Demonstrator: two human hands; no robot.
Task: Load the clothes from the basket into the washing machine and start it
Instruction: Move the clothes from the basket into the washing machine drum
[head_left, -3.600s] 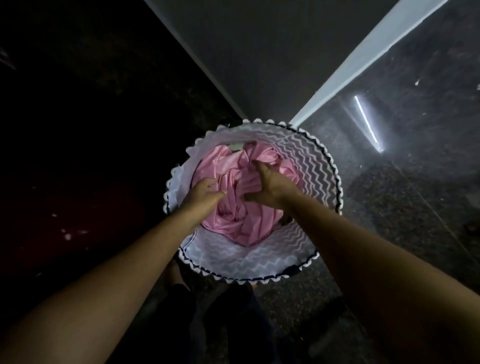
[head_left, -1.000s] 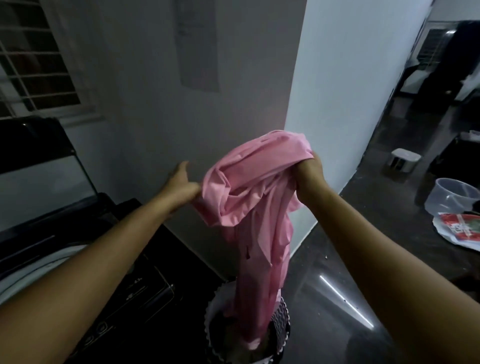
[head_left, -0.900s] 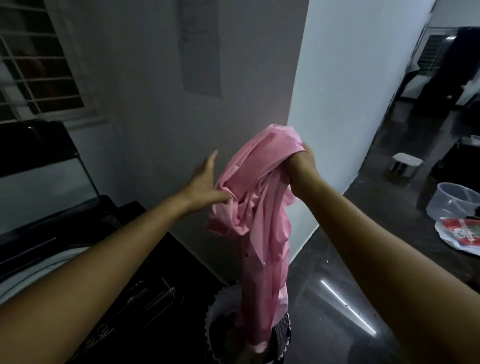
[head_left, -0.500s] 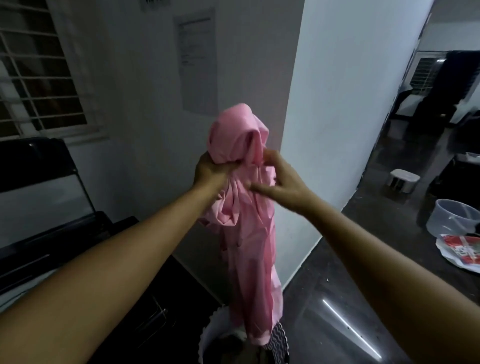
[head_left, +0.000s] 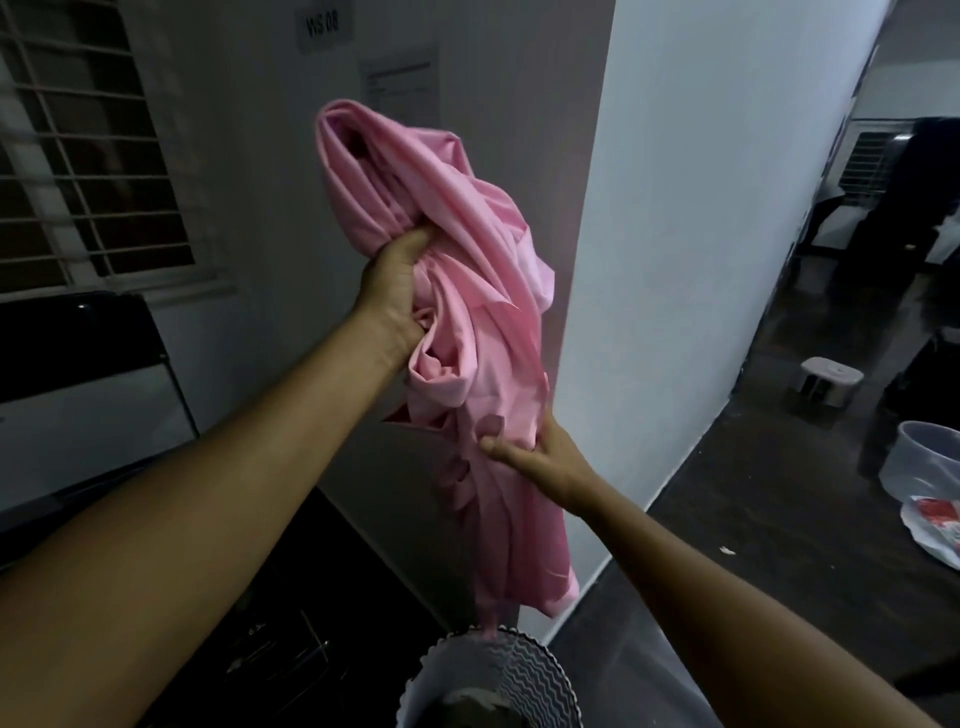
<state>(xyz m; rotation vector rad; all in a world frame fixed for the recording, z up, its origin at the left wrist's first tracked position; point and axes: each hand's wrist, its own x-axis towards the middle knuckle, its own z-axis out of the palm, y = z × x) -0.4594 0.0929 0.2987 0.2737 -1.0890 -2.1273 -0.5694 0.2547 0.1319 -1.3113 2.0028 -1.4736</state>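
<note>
at the far left stands the washing machine (head_left: 83, 353), its dark lid upright under a barred window. the left hand (head_left: 395, 296) is raised, fingers curled tight round the bunched top of a pink garment (head_left: 478, 332). the cloth hangs down in folds. lower down, the right hand (head_left: 543, 457) pinches a fold between thumb and fingers. the garment's lowest tip reaches the scalloped rim of the laundry basket (head_left: 524, 675) below. a clear plastic tub (head_left: 930, 462) sits on the floor at far right.
</note>
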